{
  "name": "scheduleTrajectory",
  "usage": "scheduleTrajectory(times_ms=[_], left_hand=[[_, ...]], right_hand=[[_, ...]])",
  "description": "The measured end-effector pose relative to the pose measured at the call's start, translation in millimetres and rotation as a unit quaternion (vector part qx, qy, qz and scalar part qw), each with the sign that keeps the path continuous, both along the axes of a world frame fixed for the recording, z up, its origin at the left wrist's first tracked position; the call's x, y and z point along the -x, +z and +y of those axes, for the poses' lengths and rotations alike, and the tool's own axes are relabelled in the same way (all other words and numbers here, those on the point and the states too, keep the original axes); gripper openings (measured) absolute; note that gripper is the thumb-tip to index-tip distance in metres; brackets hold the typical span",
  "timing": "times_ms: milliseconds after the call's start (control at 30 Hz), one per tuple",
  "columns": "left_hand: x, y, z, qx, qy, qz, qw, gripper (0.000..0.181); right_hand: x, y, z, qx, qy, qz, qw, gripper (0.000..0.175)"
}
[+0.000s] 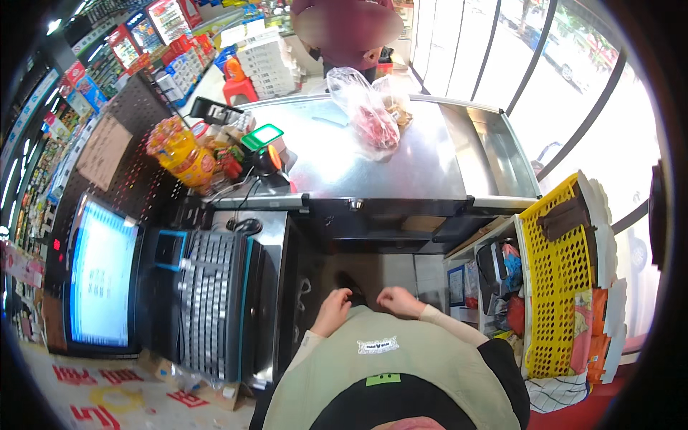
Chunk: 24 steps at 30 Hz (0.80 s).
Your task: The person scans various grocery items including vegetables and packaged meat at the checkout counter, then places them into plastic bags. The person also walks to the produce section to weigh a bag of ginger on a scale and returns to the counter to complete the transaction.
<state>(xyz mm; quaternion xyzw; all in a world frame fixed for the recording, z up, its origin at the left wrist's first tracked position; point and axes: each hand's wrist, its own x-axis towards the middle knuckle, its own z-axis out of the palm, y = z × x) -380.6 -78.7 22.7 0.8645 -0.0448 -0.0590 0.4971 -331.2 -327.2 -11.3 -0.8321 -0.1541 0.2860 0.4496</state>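
Note:
My left hand (332, 312) is held low in front of my green apron (365, 336), with its fingers curled; whether it holds anything does not show. My right hand (400, 302) is bent at the apron's other side, nothing visible in it. Beyond both hands stands a metal-topped checkout counter (322, 172). On it lies a clear plastic bag with red contents (376, 126), touching a second bag with brown contents (398, 107). A barcode scanner (267, 161) with an orange rim stands at the counter's left.
A keyboard (207, 306), a mouse (248, 226) and a monitor (105, 274) are at my left. A yellow plastic basket (559, 290) tops the shelf unit at my right. Across the counter stands a person (349, 32). A candy jar (185, 156) is at the back left.

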Motion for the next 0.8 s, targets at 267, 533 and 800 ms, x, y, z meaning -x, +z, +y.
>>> scheduleTrajectory(times_ms=[267, 533, 800], left_hand=[[-202.8, 23.3, 36.9, 0.003, 0.03, -0.107, 0.994, 0.033], [-260.0, 25.1, 68.4, 0.009, -0.022, -0.022, 0.999, 0.029], [-242.4, 23.3, 77.3, 0.014, 0.106, 0.023, 0.994, 0.029]], right_hand=[[-232.6, 45.2, 30.8, 0.074, -0.106, -0.239, 0.962, 0.04], [-408.6, 104.0, 81.2, 0.147, -0.191, -0.411, 0.879, 0.093], [-564.7, 90.3, 123.4, 0.297, -0.252, -0.331, 0.86, 0.107]])
